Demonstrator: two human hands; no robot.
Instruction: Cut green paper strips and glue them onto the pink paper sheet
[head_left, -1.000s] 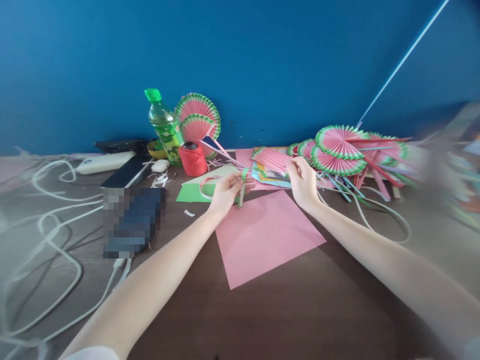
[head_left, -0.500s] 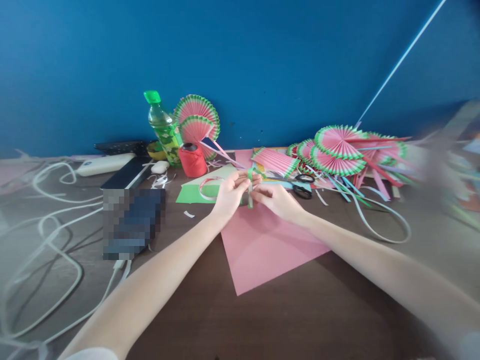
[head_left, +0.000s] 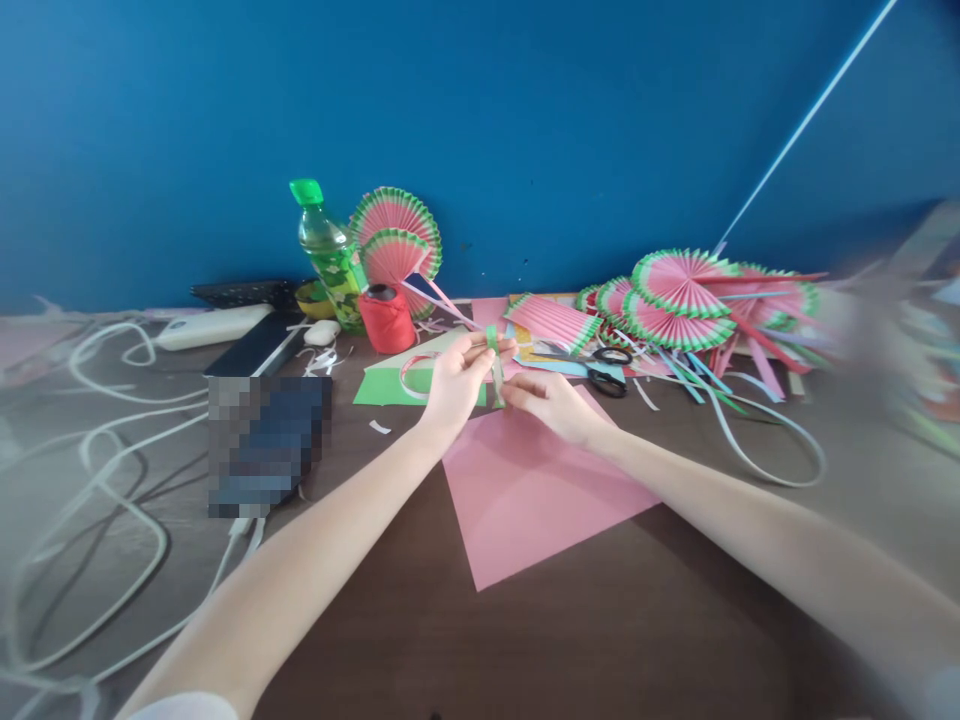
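My left hand (head_left: 454,380) pinches the upper end of a thin green paper strip (head_left: 495,365) above the table. My right hand (head_left: 551,400) meets it from the right, its fingertips closed on the lower part of the same strip. Both hands hover over the far corner of a pink paper sheet (head_left: 536,490) lying flat on the dark table. Just beyond the hands lies a folded pink pleated fan (head_left: 551,320) and a pair of black scissors (head_left: 604,370).
A green bottle (head_left: 326,255), a red thread spool (head_left: 386,318) and two open paper fans (head_left: 394,245) stand at the blue wall. A pile of pink-green fans (head_left: 682,300) lies right. Green paper (head_left: 390,385), a blurred dark object (head_left: 266,440) and white cables (head_left: 97,470) lie left.
My right hand left the folded pleated fan, which now lies on the table, and came down to the green strip held by my left hand. The scissors are now uncovered.
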